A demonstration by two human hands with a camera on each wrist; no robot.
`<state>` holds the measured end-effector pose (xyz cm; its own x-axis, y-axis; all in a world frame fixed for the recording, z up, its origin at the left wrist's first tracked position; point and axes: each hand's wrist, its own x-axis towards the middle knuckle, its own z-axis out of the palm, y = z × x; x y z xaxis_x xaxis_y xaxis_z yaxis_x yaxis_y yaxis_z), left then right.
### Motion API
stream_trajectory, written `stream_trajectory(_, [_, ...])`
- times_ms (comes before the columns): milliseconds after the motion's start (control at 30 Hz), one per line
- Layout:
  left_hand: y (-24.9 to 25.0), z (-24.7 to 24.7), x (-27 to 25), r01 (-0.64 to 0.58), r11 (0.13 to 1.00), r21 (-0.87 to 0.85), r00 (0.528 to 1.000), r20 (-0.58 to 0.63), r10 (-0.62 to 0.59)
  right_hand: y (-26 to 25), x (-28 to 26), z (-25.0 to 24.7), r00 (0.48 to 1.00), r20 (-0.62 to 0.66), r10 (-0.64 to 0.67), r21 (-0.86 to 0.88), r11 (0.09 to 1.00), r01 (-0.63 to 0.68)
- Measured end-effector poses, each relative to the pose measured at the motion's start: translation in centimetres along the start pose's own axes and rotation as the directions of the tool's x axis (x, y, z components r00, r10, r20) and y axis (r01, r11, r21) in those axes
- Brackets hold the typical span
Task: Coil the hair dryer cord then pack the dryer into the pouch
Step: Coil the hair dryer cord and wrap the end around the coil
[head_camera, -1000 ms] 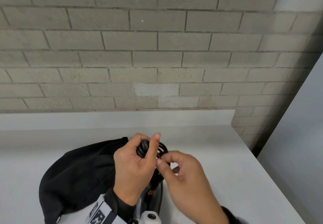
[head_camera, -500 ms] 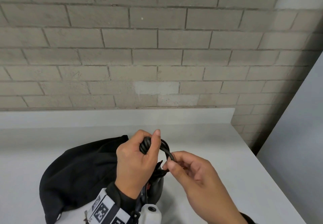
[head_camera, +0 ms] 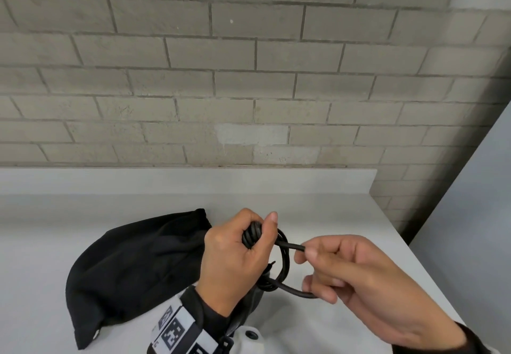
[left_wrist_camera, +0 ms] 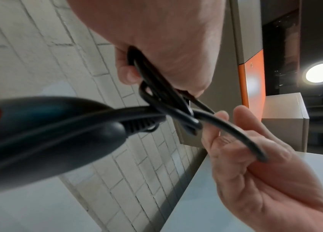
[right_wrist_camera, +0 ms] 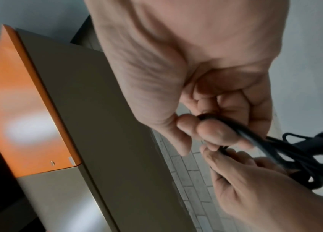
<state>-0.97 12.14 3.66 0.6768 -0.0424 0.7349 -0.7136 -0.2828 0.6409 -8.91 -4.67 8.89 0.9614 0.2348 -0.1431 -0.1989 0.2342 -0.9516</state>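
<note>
My left hand grips a bundle of black coiled cord above the counter, thumb pressed over the loops. My right hand pinches a loose loop of the cord and holds it out to the right of the bundle. In the left wrist view the black hair dryer hangs below the left hand, its cord running into the right hand. The right wrist view shows the right hand's fingertips pinching the cord. A black fabric pouch lies on the counter, left of my hands.
The white counter ends at a raised back ledge below a grey brick wall. Its right edge drops off beside a pale panel. An orange and beige cabinet stands off to the right.
My right hand has drawn a loop of cord out to the right, away from the bundle. The left hand keeps its grip on the coil and has shifted slightly.
</note>
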Motion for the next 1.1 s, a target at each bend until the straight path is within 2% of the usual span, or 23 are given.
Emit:
stream_trajectory(67, [0.0,0.5,-0.3,0.043,0.999,-0.022,0.999,0.005,-0.043,-0.3,-0.1,-0.5,0.995,0.071,0.065,0.146,0.986,-0.075])
stream_trajectory(133, [0.1,0.9,-0.3,0.087,0.995,-0.047,0.996,0.004,-0.087,-0.2,-0.4,-1.5,0.975,0.201,0.099,0.433,0.883,-0.179])
stream_trajectory(167, [0.0,0.9,-0.3,0.104,0.993,-0.062,0.995,0.003,-0.104,0.1,-0.5,-1.7,0.957,0.287,0.048,0.508,0.839,-0.195])
stream_trajectory(200, [0.0,1.0,-0.2,0.116,0.991,-0.073,0.993,0.000,-0.116,0.4,-0.5,-1.9,0.945,0.325,-0.043,0.536,0.831,-0.147])
stream_trajectory(267, [-0.1,1.0,0.1,0.131,0.988,-0.086,0.991,-0.020,-0.133,1.5,-0.9,-2.0,0.962,0.112,-0.247,0.494,0.854,0.162])
stream_trajectory(300, [-0.1,1.0,0.2,0.140,0.986,-0.091,0.989,-0.035,-0.143,2.1,-1.2,-2.1,0.957,0.024,-0.289,0.450,0.858,0.248])
stream_trajectory(333, [-0.1,1.0,0.3,0.151,0.984,-0.093,0.987,-0.047,-0.156,2.8,-1.1,-1.9,0.945,0.033,-0.326,0.373,0.881,0.291])
stream_trajectory(400, [-0.2,1.1,0.5,0.182,0.978,-0.098,0.980,-0.060,-0.188,5.1,-0.4,-1.8,0.923,0.032,-0.383,0.092,0.921,0.379])
stream_trajectory(433, [-0.3,1.1,0.5,0.195,0.975,-0.103,0.977,-0.063,-0.203,5.9,-0.4,-1.8,0.902,0.026,-0.431,-0.030,0.901,0.432])
stream_trajectory(467, [-0.4,1.0,0.5,0.202,0.974,-0.104,0.975,-0.067,-0.210,6.3,-0.5,-1.6,0.885,0.014,-0.465,-0.030,0.885,0.466])
stream_trajectory(533, [-0.8,0.7,0.5,0.199,0.976,-0.092,0.976,-0.075,-0.206,6.2,-0.7,-1.3,0.900,0.007,-0.435,0.070,0.898,0.433])
stream_trajectory(600, [-1.2,0.0,0.6,0.178,0.981,-0.077,0.979,-0.081,-0.184,4.9,-1.3,-1.3,0.934,-0.002,-0.358,-0.033,0.933,0.358])
stream_trajectory(700, [-1.5,-0.7,0.7,0.117,0.993,-0.021,0.990,-0.073,-0.118,1.8,-2.7,-2.9,0.995,0.046,-0.093,-0.115,0.989,0.097])
stream_trajectory(767, [-1.5,-0.8,0.8,0.082,0.997,0.008,0.995,-0.057,-0.082,0.2,-3.1,-4.1,0.992,0.118,0.047,-0.124,0.992,-0.032])
stream_trajectory(833, [-1.7,-0.9,0.9,0.078,0.997,0.015,0.995,-0.061,-0.077,-0.3,-3.1,-5.2,0.988,0.142,0.057,-0.202,0.979,-0.028])
stream_trajectory(933, [-2.1,-1.7,1.2,0.088,0.995,0.034,0.992,-0.096,-0.085,0.7,-3.6,-5.4,0.996,0.071,-0.051,-0.353,0.933,0.073])
stream_trajectory(1000, [-2.4,-2.2,1.4,0.091,0.995,0.037,0.991,-0.104,-0.087,2.0,-4.2,-5.6,0.993,-0.002,-0.114,-0.268,0.957,0.109])
stream_trajectory(1100, [-2.3,-2.3,1.2,0.087,0.996,0.032,0.994,-0.075,-0.084,2.5,-4.7,-5.7,0.999,0.017,-0.038,-0.137,0.990,0.040])
